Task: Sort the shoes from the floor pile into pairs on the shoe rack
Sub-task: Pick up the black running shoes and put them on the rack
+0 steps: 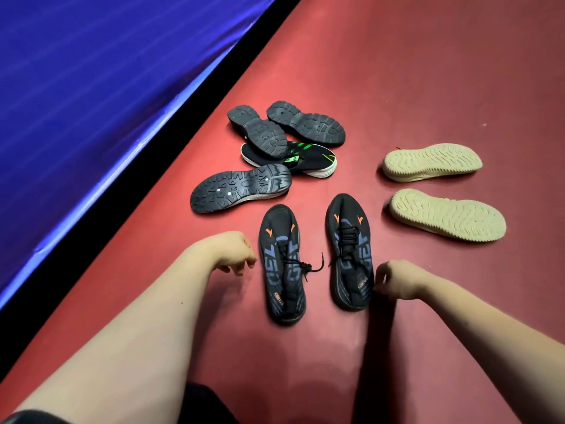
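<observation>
Since the knit uppers look soft and light, the black laced pair (350,252), set upright on the red floor (428,71), is best taken at the firmer heel collars. The left hand (232,249) is held loosely curled and empty beside one shoe. The right hand (397,280) is curled at the other's heel, and a grip cannot be told. Beyond, beige shoes (432,162) lie soles up.

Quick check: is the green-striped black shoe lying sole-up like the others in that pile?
No, the green-striped shoe shows its black upper and green stripes, not its tread.

single head view, steep downward tilt, close above floor (397,71), forearms entering from bottom edge.
</observation>
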The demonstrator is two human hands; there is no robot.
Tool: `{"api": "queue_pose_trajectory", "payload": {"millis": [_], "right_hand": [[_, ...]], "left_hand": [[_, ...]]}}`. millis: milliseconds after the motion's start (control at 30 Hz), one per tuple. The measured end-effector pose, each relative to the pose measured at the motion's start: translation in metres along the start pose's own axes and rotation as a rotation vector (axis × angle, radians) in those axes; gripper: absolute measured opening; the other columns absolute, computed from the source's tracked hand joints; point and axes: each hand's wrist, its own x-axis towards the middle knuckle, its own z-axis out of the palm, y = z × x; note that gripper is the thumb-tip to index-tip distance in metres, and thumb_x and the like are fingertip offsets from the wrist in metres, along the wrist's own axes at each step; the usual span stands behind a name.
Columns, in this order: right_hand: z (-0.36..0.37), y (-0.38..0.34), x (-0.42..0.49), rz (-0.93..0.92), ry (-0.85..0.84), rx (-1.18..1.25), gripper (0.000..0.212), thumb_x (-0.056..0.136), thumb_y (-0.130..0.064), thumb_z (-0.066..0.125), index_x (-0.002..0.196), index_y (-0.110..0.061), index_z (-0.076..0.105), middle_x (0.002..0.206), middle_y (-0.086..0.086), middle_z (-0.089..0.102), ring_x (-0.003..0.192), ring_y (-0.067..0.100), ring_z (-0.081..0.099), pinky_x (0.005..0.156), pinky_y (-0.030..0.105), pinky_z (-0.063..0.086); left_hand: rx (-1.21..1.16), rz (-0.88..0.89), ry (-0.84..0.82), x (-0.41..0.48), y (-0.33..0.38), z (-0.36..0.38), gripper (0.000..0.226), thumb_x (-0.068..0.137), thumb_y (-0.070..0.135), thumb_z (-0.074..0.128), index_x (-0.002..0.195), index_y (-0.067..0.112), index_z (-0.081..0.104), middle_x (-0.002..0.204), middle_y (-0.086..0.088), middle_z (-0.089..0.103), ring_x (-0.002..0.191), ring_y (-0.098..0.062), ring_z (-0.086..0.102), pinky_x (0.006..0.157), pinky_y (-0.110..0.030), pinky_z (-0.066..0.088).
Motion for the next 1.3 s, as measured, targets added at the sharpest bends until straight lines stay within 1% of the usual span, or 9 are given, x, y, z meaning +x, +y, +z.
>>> {"api": "queue_pose_trajectory", "payload": {"millis": [200,333,400,467,567,700,833,1000,1300], "right_hand": [[0.003,-0.001,0.000,0.058,-0.001,0.105,0.033,0.089,-0.033,0.055,0.108,-0.008,0.067,0.107,0.013,0.071,0.101,0.028,0.064,0.080,0.028,0.047],[0.007,-0.012,0.008,0.128,0.056,0.291,0.041,0.096,-0.038,0.048,0.120,-0.006,0.058,0.119,0.014,0.066,0.110,0.030,0.061,0.083,0.026,0.043],[0.005,-0.019,0.011,0.125,0.076,0.275,0.040,0.098,-0.034,0.045,0.124,-0.004,0.055,0.126,0.015,0.062,0.117,0.030,0.056,0.087,0.027,0.042],[0.003,-0.024,0.013,0.133,0.097,0.234,0.038,0.100,-0.029,0.041,0.126,-0.003,0.053,0.131,0.016,0.058,0.121,0.031,0.053,0.091,0.028,0.039],[0.004,-0.025,0.016,0.177,0.111,0.239,0.036,0.099,-0.026,0.043,0.124,-0.002,0.054,0.130,0.017,0.059,0.121,0.032,0.053,0.091,0.028,0.040],[0.006,-0.021,0.021,0.200,0.095,0.326,0.030,0.096,-0.023,0.049,0.114,-0.003,0.061,0.122,0.017,0.063,0.115,0.032,0.057,0.085,0.028,0.042],[0.006,-0.016,0.021,0.160,0.139,0.446,0.020,0.093,-0.016,0.054,0.073,-0.016,0.054,0.098,0.013,0.066,0.093,0.028,0.061,0.068,0.024,0.035],[-0.007,-0.012,-0.019,0.104,0.225,0.526,0.012,0.092,-0.011,0.052,0.089,-0.007,0.062,0.092,0.017,0.067,0.089,0.031,0.061,0.067,0.021,0.030],[-0.095,-0.047,-0.222,0.143,0.100,0.554,0.027,0.091,-0.009,0.055,0.069,-0.023,0.047,0.077,0.004,0.060,0.072,0.022,0.055,0.069,0.030,0.045]], "left_hand": [[0.024,-0.035,0.009,0.003,0.013,0.010,0.014,0.088,0.015,0.050,0.078,0.012,0.060,0.061,-0.006,0.060,0.059,-0.020,0.061,0.060,-0.025,0.044],[0.172,-0.143,-0.081,0.015,0.018,0.043,0.033,0.098,0.016,0.039,0.107,-0.007,0.062,0.102,-0.025,0.068,0.055,-0.027,0.064,0.030,-0.014,0.037],[0.188,-0.164,-0.145,0.024,0.020,0.061,0.040,0.102,0.023,0.034,0.117,-0.009,0.055,0.080,-0.022,0.063,0.052,-0.026,0.054,0.025,-0.015,0.034],[0.200,-0.165,-0.122,0.029,0.024,0.067,0.039,0.102,0.025,0.033,0.114,-0.005,0.054,0.070,-0.016,0.058,0.056,-0.026,0.056,0.036,-0.023,0.045],[0.281,-0.136,-0.027,0.040,0.025,0.066,0.041,0.102,0.025,0.034,0.125,-0.002,0.055,0.116,-0.020,0.064,0.105,-0.034,0.063,0.083,-0.033,0.051],[0.370,-0.107,0.000,0.044,0.028,0.063,0.038,0.100,0.012,0.036,0.134,0.005,0.049,0.136,-0.016,0.053,0.121,-0.032,0.053,0.098,-0.033,0.041],[0.249,-0.118,0.073,0.052,0.017,0.063,0.033,0.095,0.009,0.041,0.123,0.000,0.057,0.126,-0.018,0.060,0.114,-0.033,0.059,0.093,-0.033,0.045],[-0.135,-0.010,0.299,0.020,0.015,0.061,0.032,0.088,0.012,0.056,0.057,0.012,0.049,0.072,-0.020,0.056,0.071,-0.027,0.053,0.069,-0.031,0.044],[-0.469,0.020,0.231,-0.189,0.022,0.048,0.018,0.077,0.021,0.060,0.066,0.007,0.056,0.058,-0.009,0.047,0.058,-0.020,0.044,0.067,-0.048,0.051]]}}
